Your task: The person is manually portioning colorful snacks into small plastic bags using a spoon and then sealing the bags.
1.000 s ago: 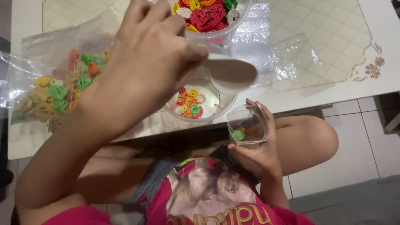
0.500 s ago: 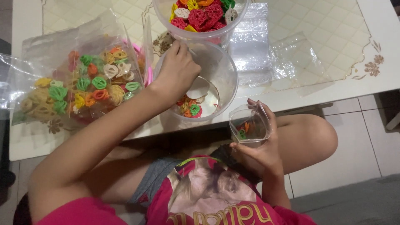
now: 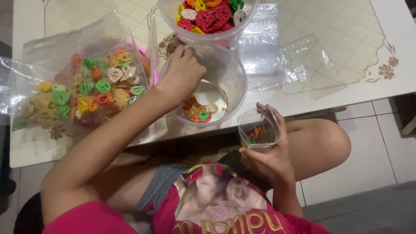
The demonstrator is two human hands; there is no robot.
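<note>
Your left hand has gone down into the clear round plastic tub, fingers bent over the coloured crackers (grip hidden); your right hand keeps holding the small clear cup.

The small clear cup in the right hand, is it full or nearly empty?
Nearly empty. The small clear cup, held in the right hand below the table edge, shows only a few coloured pieces at its bottom.

The left hand reaches into a clear tub holding a few coloured crackers. The right hand holds a small clear cup below the table edge. A bag of crackers lies left, a fuller tub behind
</note>
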